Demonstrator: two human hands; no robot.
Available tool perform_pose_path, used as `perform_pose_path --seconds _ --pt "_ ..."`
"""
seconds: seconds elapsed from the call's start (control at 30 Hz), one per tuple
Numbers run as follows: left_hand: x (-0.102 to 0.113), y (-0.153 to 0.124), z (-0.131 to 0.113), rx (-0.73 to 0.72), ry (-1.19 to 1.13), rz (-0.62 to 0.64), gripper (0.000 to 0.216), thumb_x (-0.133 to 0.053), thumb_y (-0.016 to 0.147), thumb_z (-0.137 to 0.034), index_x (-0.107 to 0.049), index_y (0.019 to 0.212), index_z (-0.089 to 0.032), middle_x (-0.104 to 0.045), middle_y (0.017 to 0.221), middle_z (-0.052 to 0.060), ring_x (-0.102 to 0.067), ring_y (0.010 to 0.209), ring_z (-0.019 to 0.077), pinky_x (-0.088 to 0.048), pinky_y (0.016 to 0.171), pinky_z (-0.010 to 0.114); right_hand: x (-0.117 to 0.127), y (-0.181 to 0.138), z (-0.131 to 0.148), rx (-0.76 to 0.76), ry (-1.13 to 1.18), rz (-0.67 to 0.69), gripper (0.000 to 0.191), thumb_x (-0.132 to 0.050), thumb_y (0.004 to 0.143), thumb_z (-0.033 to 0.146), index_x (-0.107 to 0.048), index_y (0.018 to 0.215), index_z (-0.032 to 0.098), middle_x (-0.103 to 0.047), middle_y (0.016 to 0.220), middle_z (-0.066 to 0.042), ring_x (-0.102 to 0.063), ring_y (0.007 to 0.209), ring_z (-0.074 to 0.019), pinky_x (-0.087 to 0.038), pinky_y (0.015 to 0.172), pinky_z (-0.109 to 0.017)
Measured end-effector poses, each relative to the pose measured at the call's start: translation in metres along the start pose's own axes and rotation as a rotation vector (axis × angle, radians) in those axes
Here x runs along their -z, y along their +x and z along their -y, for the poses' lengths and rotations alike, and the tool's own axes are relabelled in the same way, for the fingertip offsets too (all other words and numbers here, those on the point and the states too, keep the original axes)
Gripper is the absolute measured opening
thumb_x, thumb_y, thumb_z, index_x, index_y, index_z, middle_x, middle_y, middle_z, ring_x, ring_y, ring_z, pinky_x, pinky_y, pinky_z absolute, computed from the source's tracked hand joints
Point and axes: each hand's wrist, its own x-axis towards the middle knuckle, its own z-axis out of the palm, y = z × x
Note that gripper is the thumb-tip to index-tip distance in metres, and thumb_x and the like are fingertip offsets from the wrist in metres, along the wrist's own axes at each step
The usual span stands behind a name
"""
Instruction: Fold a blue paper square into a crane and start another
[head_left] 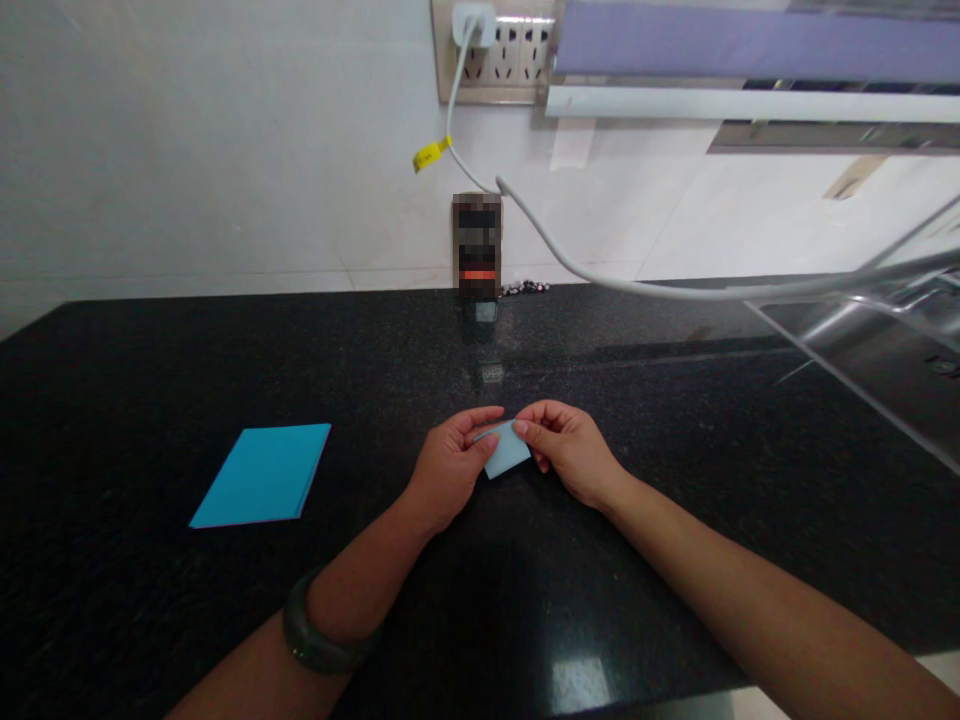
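Observation:
A small folded piece of light blue paper (505,453) is pinched between both my hands just above the black counter (150,380). My left hand (448,468) grips its left edge with thumb and fingers closed on it. My right hand (564,447) holds its right edge, fingers curled and thumb pressed on top. A dark bangle (315,640) sits on my left wrist. A stack of blue paper sheets (262,475) lies flat on the counter to the left of my hands.
A small dark object (478,246) stands against the white wall at the back of the counter. A white cable (600,270) runs from a wall socket strip (495,50) toward the right. A sink area (885,350) lies at the right.

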Motion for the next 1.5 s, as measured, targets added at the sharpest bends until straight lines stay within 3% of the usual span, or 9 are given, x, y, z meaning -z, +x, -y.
perform_pose_path --seconds 0.23,0.4,0.57,0.67,0.83,1.03,1.2,1.4,1.5 --pt "0.0 0.0 0.001 -0.009 0.037 0.006 0.033 -0.063 0.069 -0.022 -0.062 0.102 -0.016 -0.069 0.074 0.003 -0.063 0.069 0.0158 -0.048 0.065 0.028 0.0 0.001 0.0 -0.001 -0.012 0.006 0.028 -0.067 0.065 0.041 -0.056 0.069 0.016 -0.046 0.046 0.007 -0.036 0.037 -0.004 -0.028 0.034 -0.018" --pt "-0.001 -0.001 0.002 -0.069 0.216 0.013 0.018 -0.062 0.071 -0.026 -0.068 0.084 -0.016 -0.069 0.072 0.003 -0.061 0.066 0.015 -0.046 0.061 0.025 0.0 0.0 0.002 0.008 -0.069 0.049 0.023 -0.064 0.067 0.037 -0.055 0.065 0.016 -0.046 0.047 0.007 -0.035 0.036 -0.0034 -0.026 0.034 -0.018" --pt "0.001 -0.002 0.002 -0.097 0.312 0.005 0.015 -0.061 0.071 -0.03 -0.069 0.071 -0.017 -0.064 0.061 0.0 -0.055 0.055 0.0121 -0.041 0.052 0.023 0.002 -0.003 0.004 0.019 -0.154 0.099 0.022 -0.063 0.069 0.036 -0.057 0.068 0.016 -0.047 0.049 0.006 -0.035 0.037 -0.0041 -0.026 0.035 -0.018" --pt "0.003 -0.001 0.0 -0.058 0.193 -0.039 0.016 -0.064 0.069 -0.031 -0.068 0.072 -0.016 -0.064 0.062 0.001 -0.054 0.055 0.0115 -0.042 0.054 0.023 0.006 -0.003 0.009 0.113 -0.213 0.111 0.022 -0.06 0.074 0.039 -0.059 0.071 0.017 -0.05 0.057 0.004 -0.039 0.044 -0.0057 -0.031 0.041 -0.02" --pt "0.007 0.001 -0.003 -0.002 0.052 -0.035 0.019 -0.067 0.066 -0.033 -0.066 0.071 -0.014 -0.063 0.062 0.001 -0.055 0.056 0.0118 -0.045 0.057 0.026 0.015 -0.004 0.016 0.438 -0.506 0.236 0.033 -0.046 0.085 0.038 -0.061 0.064 0.018 -0.053 0.071 -0.003 -0.051 0.071 -0.0128 -0.043 0.066 -0.026" --pt "0.005 0.001 -0.002 -0.029 0.028 -0.063 0.017 -0.067 0.065 -0.03 -0.066 0.068 -0.014 -0.063 0.061 0.0 -0.054 0.055 0.011 -0.045 0.056 0.025 0.018 -0.008 0.016 0.513 -0.615 0.375 0.019 -0.054 0.083 0.035 -0.066 0.08 0.019 -0.053 0.078 -0.003 -0.051 0.071 -0.0114 -0.043 0.064 -0.024" --pt "0.005 0.003 0.002 -0.05 0.028 -0.095 0.015 -0.066 0.066 -0.029 -0.066 0.071 -0.014 -0.064 0.063 0.001 -0.056 0.057 0.0115 -0.045 0.057 0.025 0.016 -0.01 0.014 0.465 -0.591 0.335 0.015 -0.059 0.079 0.033 -0.066 0.077 0.019 -0.056 0.079 -0.003 -0.052 0.068 -0.0108 -0.042 0.061 -0.023" --pt "0.004 0.002 0.001 -0.101 0.136 -0.09 0.013 -0.065 0.068 -0.028 -0.067 0.069 -0.015 -0.062 0.059 -0.001 -0.052 0.054 0.0102 -0.041 0.053 0.022 0.004 -0.005 0.007 0.218 -0.43 0.079 0.019 -0.059 0.076 0.037 -0.058 0.075 0.018 -0.053 0.062 0.002 -0.044 0.052 -0.0086 -0.036 0.048 -0.022" --pt "0.002 0.0 0.001 -0.104 0.158 -0.05 0.014 -0.064 0.068 -0.029 -0.067 0.068 -0.015 -0.062 0.059 0.0 -0.052 0.054 0.0107 -0.041 0.053 0.023 -0.001 -0.004 0.005 0.238 -0.504 0.064 0.023 -0.055 0.078 0.035 -0.056 0.064 0.017 -0.052 0.058 0.001 -0.044 0.053 -0.0091 -0.036 0.05 -0.022"
